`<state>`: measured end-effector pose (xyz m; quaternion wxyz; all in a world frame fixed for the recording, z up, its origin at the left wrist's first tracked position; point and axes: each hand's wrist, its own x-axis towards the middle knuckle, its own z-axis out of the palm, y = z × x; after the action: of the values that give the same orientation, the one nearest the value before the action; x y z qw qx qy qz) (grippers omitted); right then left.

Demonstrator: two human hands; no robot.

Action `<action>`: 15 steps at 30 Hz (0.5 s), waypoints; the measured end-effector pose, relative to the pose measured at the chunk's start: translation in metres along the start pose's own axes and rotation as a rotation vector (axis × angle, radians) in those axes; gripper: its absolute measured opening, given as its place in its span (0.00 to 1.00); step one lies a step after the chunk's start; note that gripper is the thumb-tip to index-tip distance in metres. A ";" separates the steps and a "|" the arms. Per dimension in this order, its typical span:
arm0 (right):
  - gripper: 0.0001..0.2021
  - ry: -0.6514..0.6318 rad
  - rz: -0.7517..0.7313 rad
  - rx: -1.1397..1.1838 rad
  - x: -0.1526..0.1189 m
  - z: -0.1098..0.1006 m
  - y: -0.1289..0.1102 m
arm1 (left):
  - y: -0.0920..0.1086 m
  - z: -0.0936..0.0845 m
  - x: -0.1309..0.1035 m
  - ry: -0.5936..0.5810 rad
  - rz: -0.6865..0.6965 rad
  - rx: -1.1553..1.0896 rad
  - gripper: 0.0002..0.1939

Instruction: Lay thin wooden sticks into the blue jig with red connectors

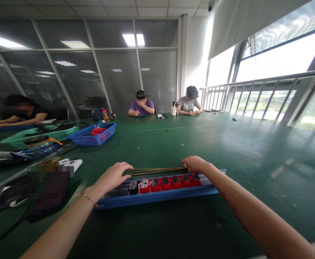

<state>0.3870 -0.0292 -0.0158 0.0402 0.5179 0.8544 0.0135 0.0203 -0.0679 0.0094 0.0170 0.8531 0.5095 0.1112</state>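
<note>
Glaring daylight from right-hand windows, sheen on green table, dimmer left side, blurred, stretched edges

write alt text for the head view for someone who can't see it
The wearer's left hand and right hand are at opposite ends of thin yellowish rods, alongside a blue tray holding a row of mostly red parts. Three other people sit around the green table.

print on grey shirt, too small to read, no legible text
</note>
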 end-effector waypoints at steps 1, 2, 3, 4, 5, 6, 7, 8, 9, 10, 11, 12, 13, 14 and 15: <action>0.12 0.003 0.007 -0.006 -0.001 0.000 0.000 | -0.002 0.003 0.008 -0.023 0.016 0.008 0.17; 0.12 0.008 0.015 -0.009 -0.002 0.000 -0.001 | -0.003 0.006 0.015 -0.057 0.032 0.009 0.19; 0.12 0.017 0.027 -0.012 -0.003 0.001 -0.001 | -0.002 0.009 0.022 -0.091 0.046 0.004 0.21; 0.11 0.030 0.042 -0.014 -0.005 0.001 -0.001 | -0.002 0.011 0.028 -0.125 0.056 -0.006 0.23; 0.11 0.045 0.060 -0.015 -0.006 0.002 -0.002 | 0.000 0.014 0.033 -0.152 0.065 -0.018 0.24; 0.11 0.061 0.080 -0.015 -0.008 0.002 -0.002 | 0.001 0.016 0.038 -0.168 0.071 -0.028 0.24; 0.12 0.077 0.098 -0.014 -0.009 0.002 -0.003 | 0.003 0.019 0.041 -0.176 0.074 -0.037 0.24; 0.12 0.091 0.114 -0.012 -0.011 0.002 -0.003 | 0.005 0.021 0.044 -0.177 0.073 -0.044 0.23; 0.13 0.102 0.124 -0.010 -0.012 0.001 -0.003 | 0.006 0.023 0.045 -0.174 0.070 -0.048 0.21; 0.14 0.119 0.127 -0.007 -0.013 0.001 -0.004 | 0.008 0.024 0.047 -0.169 0.067 -0.053 0.19; 0.14 0.146 0.122 -0.001 -0.014 -0.001 -0.004 | 0.010 0.025 0.047 -0.161 0.064 -0.058 0.16; 0.15 0.186 0.112 0.008 -0.015 -0.002 -0.004 | 0.011 0.025 0.047 -0.154 0.061 -0.063 0.15; 0.15 0.234 0.099 0.019 -0.016 -0.004 -0.005 | 0.012 0.023 0.046 -0.147 0.058 -0.069 0.14; 0.16 0.284 0.087 0.031 -0.017 -0.005 -0.005 | 0.013 0.020 0.044 -0.143 0.055 -0.076 0.14; 0.16 0.331 0.080 0.042 -0.018 -0.007 -0.006 | 0.013 0.017 0.041 -0.139 0.052 -0.079 0.16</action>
<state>0.3898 -0.0477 -0.0080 -0.1125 0.5427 0.8282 0.0826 0.0540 -0.0370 0.0022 0.0832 0.8703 0.4801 0.0720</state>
